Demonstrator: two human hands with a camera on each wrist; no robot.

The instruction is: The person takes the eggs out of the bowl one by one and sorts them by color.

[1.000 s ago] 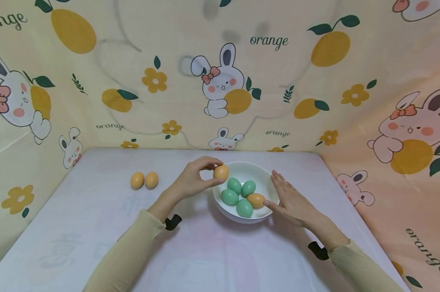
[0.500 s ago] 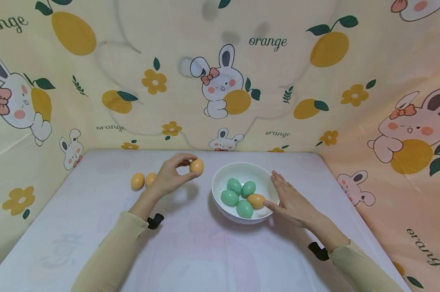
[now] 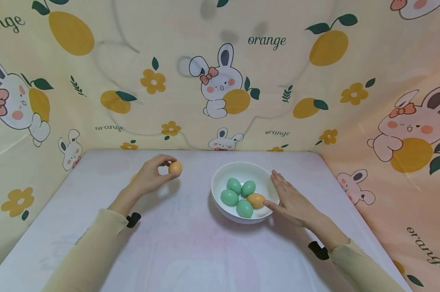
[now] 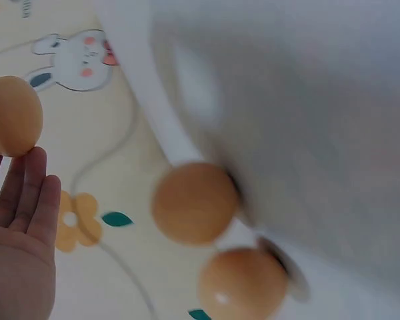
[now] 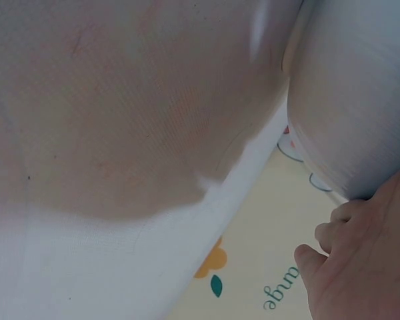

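My left hand [image 3: 148, 176] pinches an orange egg [image 3: 175, 168] between thumb and fingertips, raised above the table left of the white bowl. That held egg also shows at the left edge of the left wrist view. Two more orange eggs [image 4: 195, 203] [image 4: 243, 283] rest on the table; in the head view my left hand covers nearly all of them. The white bowl [image 3: 261, 174] contains several green eggs [image 3: 229, 197] and one orange egg [image 3: 256, 200]. Straight fingers of my right hand [image 3: 292, 205] rest against the bowl's right side.
A white cloth covers the table [image 3: 190, 251]. Behind it and along both sides stands a patterned curtain [image 3: 161, 61] printed with rabbits and oranges. Dark wrist bands [image 3: 318, 250] show at both sleeves.
My left hand has carried the pinched egg leftward from over the bowl's left rim, passing in front of the two table eggs. The right hand and bowl have stayed put.
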